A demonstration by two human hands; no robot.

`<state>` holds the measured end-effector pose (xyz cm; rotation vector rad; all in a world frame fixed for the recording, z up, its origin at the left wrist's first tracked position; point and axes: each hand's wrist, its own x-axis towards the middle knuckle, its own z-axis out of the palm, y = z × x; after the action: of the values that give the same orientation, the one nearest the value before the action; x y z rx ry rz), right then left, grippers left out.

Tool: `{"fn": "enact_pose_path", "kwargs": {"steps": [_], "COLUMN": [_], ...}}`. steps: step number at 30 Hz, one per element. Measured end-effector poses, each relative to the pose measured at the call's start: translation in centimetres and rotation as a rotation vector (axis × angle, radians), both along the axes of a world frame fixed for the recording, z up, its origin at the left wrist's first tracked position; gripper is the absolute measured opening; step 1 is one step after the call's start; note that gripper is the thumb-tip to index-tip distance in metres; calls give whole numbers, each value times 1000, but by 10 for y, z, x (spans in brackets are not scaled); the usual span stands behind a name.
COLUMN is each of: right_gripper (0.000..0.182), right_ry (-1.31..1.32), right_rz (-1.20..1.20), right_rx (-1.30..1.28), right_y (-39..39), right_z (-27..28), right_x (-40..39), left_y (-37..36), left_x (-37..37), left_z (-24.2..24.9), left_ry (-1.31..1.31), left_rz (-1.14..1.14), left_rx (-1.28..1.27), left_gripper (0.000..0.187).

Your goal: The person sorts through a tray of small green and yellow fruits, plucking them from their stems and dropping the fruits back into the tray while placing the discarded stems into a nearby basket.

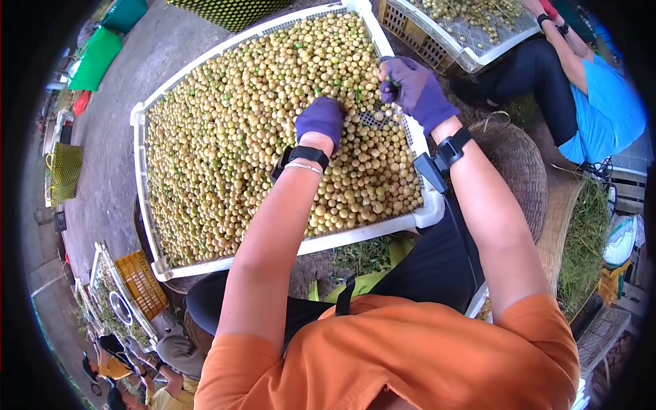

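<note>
A wide white-rimmed mesh tray [138, 157] in front of me is heaped with small round yellow-brown fruits [239, 137], some of them greenish. My left hand [320, 121], in a purple glove, is closed like a fist right at the fruits, its fingertips hidden under it. Over the tray's right rim, my right hand [413, 89], gloved the same way, has its fingers curled in. A bit of green shows by its thumb, but I cannot tell what it holds. Between the hands, a patch of bare mesh [372, 117] shows among the fruits.
Another mesh tray [471, 58] of fruits stands on a crate at the upper right, by a person in a blue shirt [608, 102]. A woven basket [509, 164] is beside my right arm. At lower left are a yellow crate [140, 283] and other people.
</note>
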<state>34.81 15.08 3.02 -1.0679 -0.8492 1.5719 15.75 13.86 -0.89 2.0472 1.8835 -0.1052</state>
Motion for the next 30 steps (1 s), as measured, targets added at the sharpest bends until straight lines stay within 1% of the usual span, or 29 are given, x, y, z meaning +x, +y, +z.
{"fn": "enact_pose_path", "kwargs": {"steps": [2,3,5,6,7,8,10,12,14,17,18,20,21,22,23,24,25,26,28,29,30], "right_gripper": [21,21,19,19,21,20,19,16,14,14,14,15,18,20,21,23,23,23,25,23,21], "right_ry": [-362,-664,-995,-1148,-1203,-1260,-1376,-1438,-1546,-1504,-1468,-1402,-1233,-1041,-842,-637,-443,-286,26,-26,-221], "right_rz": [88,152,130,116,276,310,381,393,445,543,532,504,284,262,239,214,153,119,45,55,108], "right_rx": [37,-17,563,861,728,720,705,733,721,703,681,631,744,510,281,55,104,37,-95,-100,-71], "right_y": [-2,1,6,4,0,-1,-2,0,2,-9,-7,-4,-5,-4,0,0,2,3,5,6,6], "right_z": [2,0,-42,-46,-47,-50,-62,-67,-70,-57,-57,-55,-59,-42,-24,-12,-14,-13,-8,-11,-10], "right_x": [0,-2,1,-3,-2,-4,-7,-9,-14,-20,-20,-18,-10,-7,-1,3,11,11,9,8,5], "left_y": [2,1,1,1,4,8,9,11,10,5,2,-1,-3,-4,-5,-5,-6,-6,-3,0,2], "left_x": [1,1,5,6,6,5,6,7,10,8,8,5,2,-1,-8,-16,-24,-29,-34,-34,-33], "left_z": [4,4,10,10,6,0,4,10,14,3,-1,-5,5,15,8,6,4,1,-13,-19,-19], "left_ry": [-18,-30,-28,-28,-8,12,33,37,50,64,66,-10,-85,-160,-142,-462,-779,-1096,-730,-541,-347], "left_rz": [-20,-59,-46,-40,-32,-23,-20,-30,-38,-62,-73,-48,-26,0,23,195,367,541,119,-88,-289], "left_rx": [39,73,42,26,-2,-30,-88,-147,-157,-138,-127,-86,-139,-190,-95,-204,-312,-419,-176,-54,70], "left_gripper": [26,27,27,27,26,26,24,23,22,26,29,30,29,29,30,29,28,27,24,22,21]}}
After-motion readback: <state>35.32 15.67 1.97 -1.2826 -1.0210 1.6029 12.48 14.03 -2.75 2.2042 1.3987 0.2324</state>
